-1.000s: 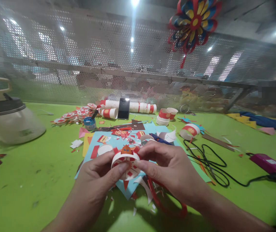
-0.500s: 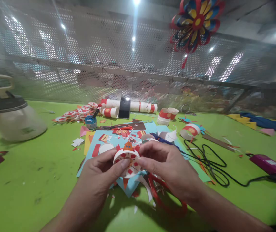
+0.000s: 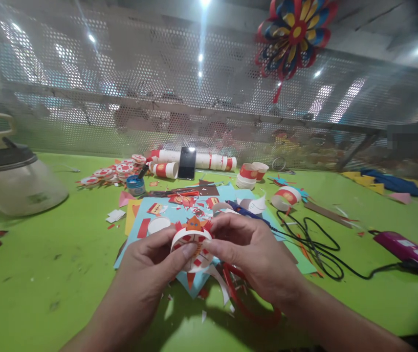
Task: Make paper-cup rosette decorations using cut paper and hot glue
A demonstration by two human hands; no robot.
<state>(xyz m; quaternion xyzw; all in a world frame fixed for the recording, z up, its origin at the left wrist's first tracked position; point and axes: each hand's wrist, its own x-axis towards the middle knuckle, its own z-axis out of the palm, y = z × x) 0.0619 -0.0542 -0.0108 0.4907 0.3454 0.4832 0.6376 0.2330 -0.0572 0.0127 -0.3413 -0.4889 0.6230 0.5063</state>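
Observation:
Between my hands is a small paper turtle [image 3: 194, 250], a white round shell with red patches, an orange head with blue eyes and an orange tail. My left hand [image 3: 153, 264] grips its left side, thumb on the shell. Fingers of my right hand [image 3: 253, 247] pinch its right edge. Below my right hand lie red-handled scissors [image 3: 249, 305], partly hidden by it. Beneath the turtle are light blue paper sheets [image 3: 139, 242] with red and white scraps. A blue glue gun [image 3: 245, 211] rests just beyond my right hand.
Finished-looking paper turtles [image 3: 121, 171] are piled at the back left, near a blue jar [image 3: 136, 186] and a phone [image 3: 187, 163]. Paper cups [image 3: 247, 176] stand farther right. A large sprayer bottle [image 3: 21, 186] is at left; a black cable [image 3: 326, 264] coils at right.
Both hands keep hold of the turtle, which has tilted very slightly. The whole view has shifted a little, with the surroundings sitting slightly farther left.

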